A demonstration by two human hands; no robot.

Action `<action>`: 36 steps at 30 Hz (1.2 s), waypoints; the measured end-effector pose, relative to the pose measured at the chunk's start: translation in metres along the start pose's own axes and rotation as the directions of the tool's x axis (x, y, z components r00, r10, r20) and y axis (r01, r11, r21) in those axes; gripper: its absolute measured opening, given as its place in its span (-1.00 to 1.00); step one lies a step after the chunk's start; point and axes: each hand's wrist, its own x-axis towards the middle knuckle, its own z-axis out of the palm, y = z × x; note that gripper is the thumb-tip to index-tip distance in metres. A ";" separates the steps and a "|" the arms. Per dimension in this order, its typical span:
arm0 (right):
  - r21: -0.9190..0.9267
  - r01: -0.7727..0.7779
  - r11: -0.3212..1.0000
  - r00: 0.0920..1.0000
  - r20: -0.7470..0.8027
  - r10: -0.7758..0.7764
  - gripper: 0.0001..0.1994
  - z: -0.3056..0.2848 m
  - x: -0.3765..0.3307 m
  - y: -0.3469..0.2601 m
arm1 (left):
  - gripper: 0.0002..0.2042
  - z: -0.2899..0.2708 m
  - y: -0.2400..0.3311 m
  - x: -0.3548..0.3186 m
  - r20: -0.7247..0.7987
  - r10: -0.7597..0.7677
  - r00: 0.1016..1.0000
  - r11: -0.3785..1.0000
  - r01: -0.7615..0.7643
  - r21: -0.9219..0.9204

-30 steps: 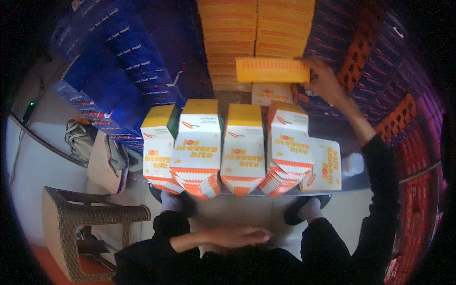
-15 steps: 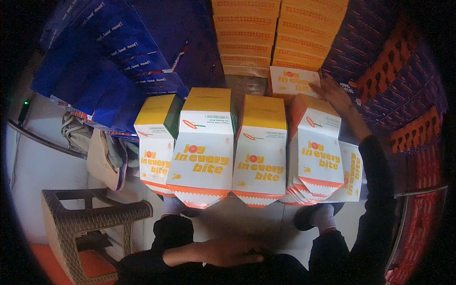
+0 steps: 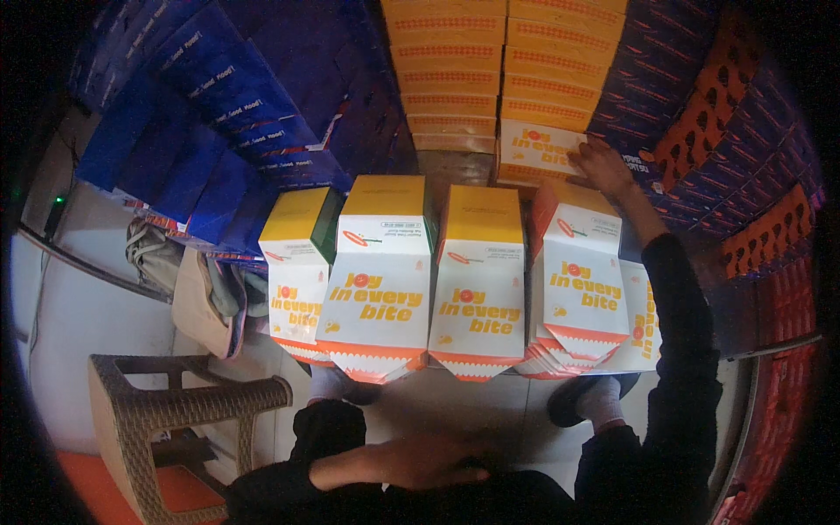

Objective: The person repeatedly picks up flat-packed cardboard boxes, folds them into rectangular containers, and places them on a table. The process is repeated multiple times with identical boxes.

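My right hand (image 3: 605,164) reaches far out and holds the right end of a carton (image 3: 538,147) with a white top and yellow print, its fingertips over the top edge. That carton lies in front of the yellow carton stacks. My left hand (image 3: 424,461) lies flat across my lap, fingers stretched out and nothing in it. Between my hands stands a row of folded white carton blanks with yellow upper flaps and orange scalloped ends: a narrow left pile (image 3: 296,302), a wider pile (image 3: 378,293), a middle pile (image 3: 479,306) and a right pile (image 3: 584,293).
Blue cartons (image 3: 236,105) rise at the left, yellow cartons (image 3: 446,70) at the back. Purple and orange cartons (image 3: 700,105) and red packages (image 3: 774,385) line the right. A brown woven-pattern stool (image 3: 192,411) stands at lower left, below a beige cap (image 3: 206,302). Another blank (image 3: 643,319) lies at the right pile's side.
The view has shifted slightly, and the piles sit a little differently in it. My right hand has come farther over the carton's right end. My left hand stays on my lap.
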 end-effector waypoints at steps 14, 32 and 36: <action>0.357 -0.287 0.889 0.905 0.405 0.130 -0.18 -0.074 -0.232 -0.061 | -0.64 0.006 0.001 0.000 0.090 0.091 0.992 0.972 -0.108 0.209; 0.689 -0.205 0.695 0.976 0.202 0.087 -0.64 -0.313 -0.292 -0.168 | -0.09 0.023 0.097 0.026 -0.458 0.323 0.828 0.908 -0.136 0.396; 0.897 -0.173 0.406 0.955 0.053 0.291 -0.48 -0.325 -0.260 -0.186 | 0.04 0.033 0.119 0.028 -0.634 0.388 0.668 0.778 0.131 0.615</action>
